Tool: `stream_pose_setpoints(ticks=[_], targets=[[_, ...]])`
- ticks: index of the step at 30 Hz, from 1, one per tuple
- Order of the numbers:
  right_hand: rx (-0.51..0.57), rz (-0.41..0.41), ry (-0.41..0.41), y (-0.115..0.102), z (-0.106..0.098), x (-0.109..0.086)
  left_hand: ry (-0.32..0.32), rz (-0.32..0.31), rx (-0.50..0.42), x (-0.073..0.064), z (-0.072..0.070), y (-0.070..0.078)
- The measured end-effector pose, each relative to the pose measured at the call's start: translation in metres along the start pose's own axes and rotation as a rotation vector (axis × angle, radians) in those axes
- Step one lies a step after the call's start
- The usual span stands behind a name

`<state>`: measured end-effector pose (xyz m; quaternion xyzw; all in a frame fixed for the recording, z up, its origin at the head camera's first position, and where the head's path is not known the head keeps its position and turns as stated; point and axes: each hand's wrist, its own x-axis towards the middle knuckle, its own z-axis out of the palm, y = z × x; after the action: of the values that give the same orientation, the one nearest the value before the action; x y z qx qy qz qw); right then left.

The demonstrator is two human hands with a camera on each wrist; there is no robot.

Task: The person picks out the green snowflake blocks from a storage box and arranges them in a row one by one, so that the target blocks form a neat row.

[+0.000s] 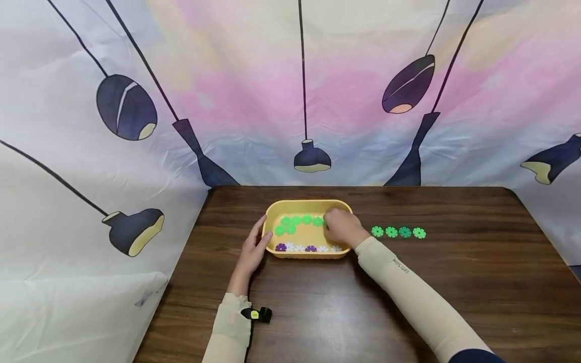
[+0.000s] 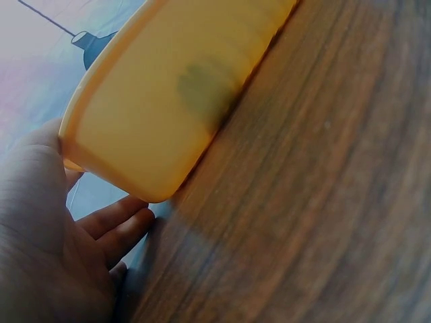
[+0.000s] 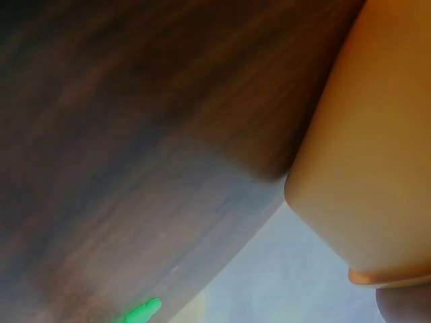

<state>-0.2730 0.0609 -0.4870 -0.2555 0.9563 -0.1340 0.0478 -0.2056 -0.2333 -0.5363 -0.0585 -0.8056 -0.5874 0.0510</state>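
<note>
A yellow plastic tub (image 1: pixel 308 254) stands on the table. My left hand (image 1: pixel 250 252) grips its left end, thumb at the rim and the other fingers along the outside; the left wrist view shows this hand (image 2: pixel 40 222) against the tub's wall (image 2: pixel 135 114). Inside lie several green flower-shaped discs (image 1: pixel 290 228), with white discs (image 1: pixel 323 248) and purple discs (image 1: pixel 310 248) along the near side. My right hand (image 1: pixel 344 227) reaches in over the right end, fingers curled down at a partly hidden green disc (image 1: pixel 324 222). The right wrist view mostly shows the tub's outer wall (image 3: pixel 370 168).
Right of the tub, several green flower-shaped discs (image 1: pixel 391 232) lie in a row on the dark wooden table (image 1: pixel 317 307), one of them darker (image 1: pixel 405 232). A cloth backdrop (image 1: pixel 254 101) printed with lamps hangs behind the table's far edge.
</note>
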Motion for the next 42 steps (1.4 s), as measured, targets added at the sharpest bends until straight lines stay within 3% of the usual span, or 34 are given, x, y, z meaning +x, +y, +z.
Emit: stream_pose_setpoints(ticks=[22,31,42], targets=[[0.015,-0.062,-0.036,0.0022,0.0008,0.0025,0.003,-0.012,-0.009,0.0007,0.0004,-0.0035],[0.025,-0.148,-0.017,0.0044,-0.001,-0.002,0.009,-0.006,0.014,0.0001,0.0024,-0.0025],[0.022,-0.151,-0.019,0.0067,0.001,-0.0002,0.006,-0.009,-0.004,0.0008,0.0009,-0.002]])
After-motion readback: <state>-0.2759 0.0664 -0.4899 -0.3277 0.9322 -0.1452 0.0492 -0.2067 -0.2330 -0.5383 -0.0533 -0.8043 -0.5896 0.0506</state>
